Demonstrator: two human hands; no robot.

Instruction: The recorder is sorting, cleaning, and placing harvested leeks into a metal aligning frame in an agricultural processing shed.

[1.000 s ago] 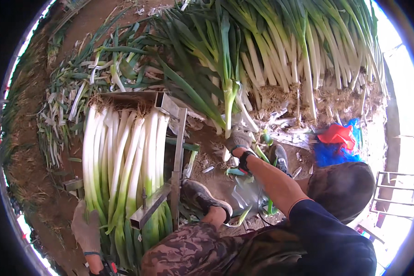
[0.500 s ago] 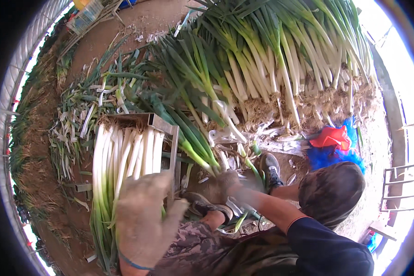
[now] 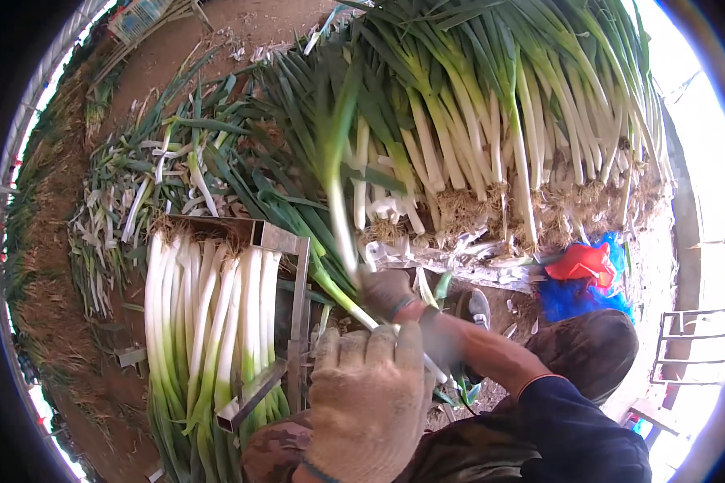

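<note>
My left hand (image 3: 369, 402), in a pale, dirt-stained glove, is open, its fingers side by side and reaching forward. Its fingertips lie at a slanting leek (image 3: 348, 304) whose white end runs off toward my feet; whether they touch it cannot be made out. Just beyond, my gloved right hand (image 3: 388, 295) is closed at the white lower end of another leek (image 3: 341, 217), which stands steeply with its green top pointing away and is smeared by motion. To the left, a bundle of leeks (image 3: 205, 310) lies in a metal frame (image 3: 302, 294), roots at the far end.
A large heap of leeks (image 3: 475, 121) with roots toward me fills the far right. Leek trimmings (image 3: 129, 217) litter the ground at left. A red and blue plastic bundle (image 3: 580, 270) lies at right, near my knee (image 3: 596, 346). A metal rack (image 3: 693, 346) stands at the right edge.
My left hand has moved right, off the framed bundle, to the slanting leek. My right hand has moved slightly away from me. The leek by it now stands more upright.
</note>
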